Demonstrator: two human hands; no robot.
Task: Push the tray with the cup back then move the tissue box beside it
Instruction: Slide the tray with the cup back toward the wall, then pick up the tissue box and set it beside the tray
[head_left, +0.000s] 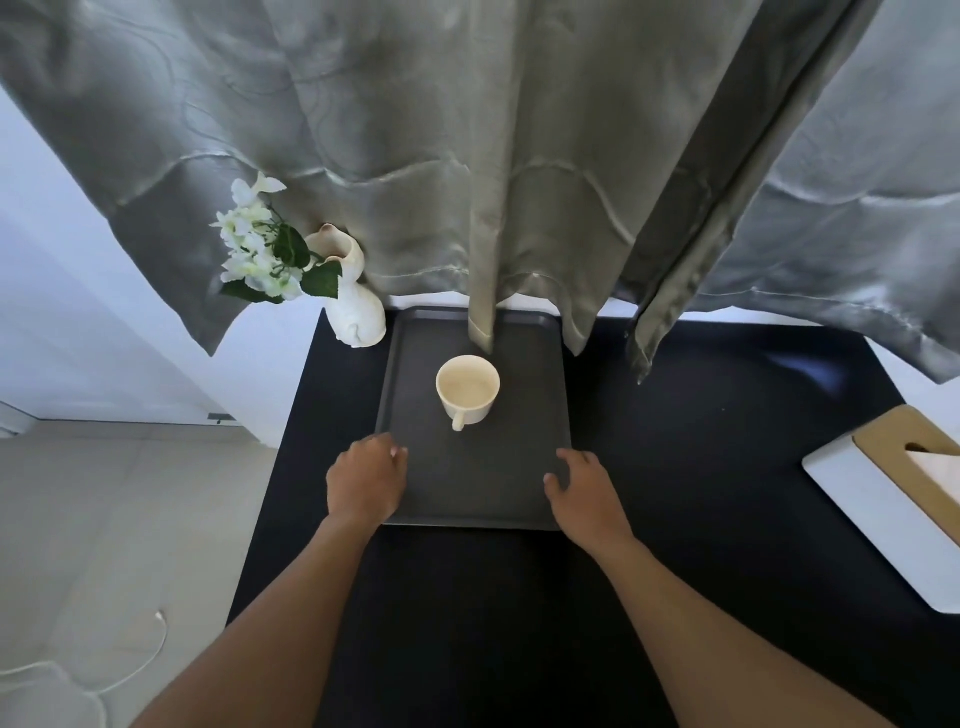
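A dark grey tray (524, 415) lies on the black table, its far edge under the hanging curtain. A cream cup (467, 388) stands upright near the tray's middle, handle toward me. My left hand (366, 480) rests on the tray's near left corner, fingers curled over the rim. My right hand (584, 491) rests on the near right corner, fingers spread on the rim. A white tissue box (883, 512) with a tan wooden lid sits at the table's right edge, far from both hands.
A white vase (353, 301) with white flowers stands just beyond the tray's far left corner. Grey curtains (519, 182) hang over the table's (701, 441) back, one fold dipping onto the tray. A white cable (156, 639) lies on the floor at left.
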